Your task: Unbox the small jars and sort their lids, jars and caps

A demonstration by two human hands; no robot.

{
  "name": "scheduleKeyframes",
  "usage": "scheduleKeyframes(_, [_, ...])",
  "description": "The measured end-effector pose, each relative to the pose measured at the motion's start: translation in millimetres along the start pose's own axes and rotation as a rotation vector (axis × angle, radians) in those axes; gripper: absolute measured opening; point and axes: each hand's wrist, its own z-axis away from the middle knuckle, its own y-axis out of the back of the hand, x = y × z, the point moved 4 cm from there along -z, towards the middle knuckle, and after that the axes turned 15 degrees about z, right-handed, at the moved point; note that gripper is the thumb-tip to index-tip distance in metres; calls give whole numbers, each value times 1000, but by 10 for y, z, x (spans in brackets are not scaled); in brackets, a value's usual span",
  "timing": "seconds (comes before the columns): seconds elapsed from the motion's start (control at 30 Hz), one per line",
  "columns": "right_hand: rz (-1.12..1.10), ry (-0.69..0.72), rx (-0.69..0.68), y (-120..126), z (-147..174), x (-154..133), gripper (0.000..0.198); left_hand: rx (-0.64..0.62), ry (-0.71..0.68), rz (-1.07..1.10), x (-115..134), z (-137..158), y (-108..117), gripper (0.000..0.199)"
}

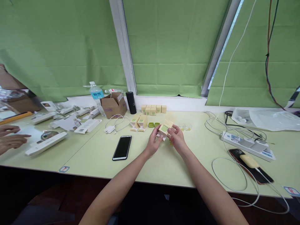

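Between both hands, a little above the table, I hold a small cream-coloured box [164,128] with a green square on its face. My left hand [154,142] grips its left side, and the fingers of my right hand [177,137] close on its right side. Two similar boxes [138,122] stand on the table to the left, white showing at their fronts. Close behind my left hand lie green round-edged pieces [154,124]. Clear plastic pieces with yellow spots [185,127] lie just beyond my right hand. Something yellow below the box is mostly hidden.
Several closed small boxes [153,109] line the wall. A phone [122,147] lies left of my arms, with a cardboard box [114,105], a black bottle [131,102] and a water bottle [96,95] behind. A power strip [247,145] and loose cables are at right. Another person's hands [11,139] show far left.
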Motion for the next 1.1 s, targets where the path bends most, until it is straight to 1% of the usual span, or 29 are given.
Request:
scheduleKeyframes(0.17, [29,-29,9,6,27,13,66,97,6,-121,14,-39,49,51])
scheduleKeyframes(0.33, [4,-39,36,23,13,2,66,98,-18,-131,1,-25,48,48])
scheduleKeyframes(0.47, [41,-29,-46,-34,41,-30,60,157,27,-147,-27,-14,57,40])
scheduleKeyframes(0.57, [81,-34,-85,-58,74,-53,59,184,63,-106,-39,-27,61,40])
scheduleKeyframes(0.63, [97,-38,-84,-47,85,-64,58,164,69,-41,-38,-37,48,46])
scheduleKeyframes(0.77, [87,-57,-70,-7,85,-72,56,74,90,70,-41,-29,-11,63])
scheduleKeyframes(0.83, [71,-64,-51,9,80,-72,55,45,100,96,-47,-20,-33,67])
scheduleKeyframes(0.9, [63,-60,-15,24,72,-70,54,45,105,124,-47,-18,-31,64])
scheduleKeyframes(0.97, [66,-48,32,40,64,-65,52,55,106,144,-36,-24,-8,55])
scheduleKeyframes(1.1, [121,3,121,79,50,-50,47,36,113,147,13,-45,32,45])
